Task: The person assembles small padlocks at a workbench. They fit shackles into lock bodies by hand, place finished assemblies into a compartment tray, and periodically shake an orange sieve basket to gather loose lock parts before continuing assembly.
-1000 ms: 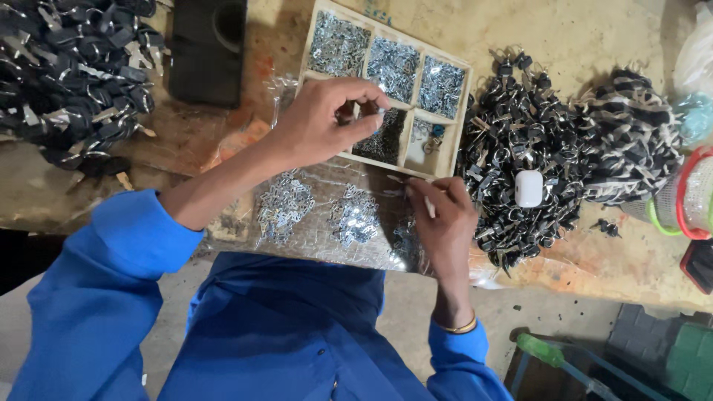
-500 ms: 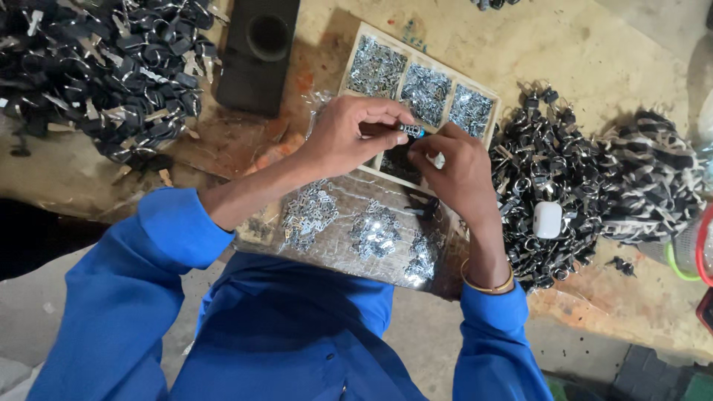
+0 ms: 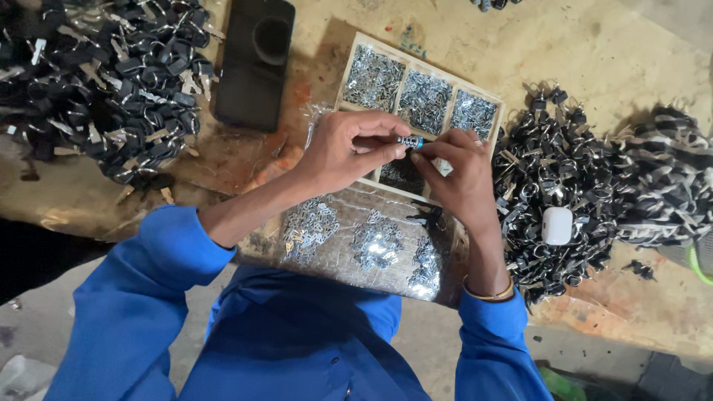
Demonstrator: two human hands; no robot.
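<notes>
Blue-banded small part [image 3: 409,140] pinched between left hand [image 3: 343,151] and right hand [image 3: 458,177] fingertips.

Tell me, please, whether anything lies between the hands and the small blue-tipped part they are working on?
Nothing visible does. The left hand and right hand both pinch the small part at their fingertips, above the compartment tray.

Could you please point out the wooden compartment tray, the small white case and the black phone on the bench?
wooden compartment tray [image 3: 420,61], head view, on its pale top rim.
small white case [image 3: 557,225], head view, middle of its smooth face.
black phone [image 3: 249,89], head view, flat lower back.
</notes>
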